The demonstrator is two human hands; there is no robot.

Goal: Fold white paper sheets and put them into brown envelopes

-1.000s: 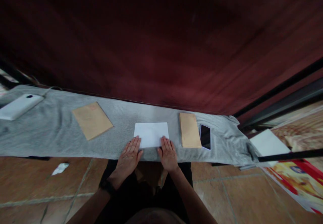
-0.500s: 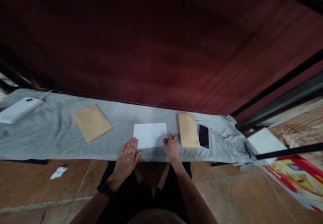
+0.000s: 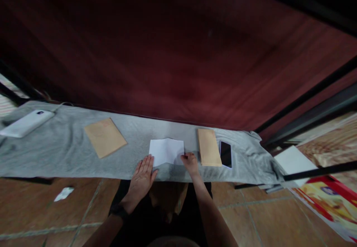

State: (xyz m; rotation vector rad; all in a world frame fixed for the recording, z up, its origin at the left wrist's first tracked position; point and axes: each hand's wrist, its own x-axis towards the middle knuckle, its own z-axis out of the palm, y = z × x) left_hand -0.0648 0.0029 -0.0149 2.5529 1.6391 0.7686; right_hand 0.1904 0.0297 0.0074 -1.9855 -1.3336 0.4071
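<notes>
A sheet of white paper (image 3: 166,152) lies on the grey cloth in front of me, bowed up a little along its middle. My left hand (image 3: 143,172) rests flat, fingers stretched out, with its fingertips at the paper's left edge. At the right edge, my right hand (image 3: 191,162) has its fingers closed on the paper's lower right side. Just right of that hand is a stack of brown envelopes (image 3: 208,148). Another brown envelope (image 3: 106,137) lies apart on the left, turned at an angle.
A dark-screened phone (image 3: 225,154) lies beside the stack. At the far left is a white device (image 3: 28,123) with a cable. Grey cloth (image 3: 69,158) covers the narrow table, a dark red panel (image 3: 167,72) stands behind it, and a colourful box (image 3: 329,202) is at right.
The paper, flat before, now bulges upward in the middle, its right edge gripped by my right hand. My left hand stays flat at the left edge. The whole view has shifted slightly.
</notes>
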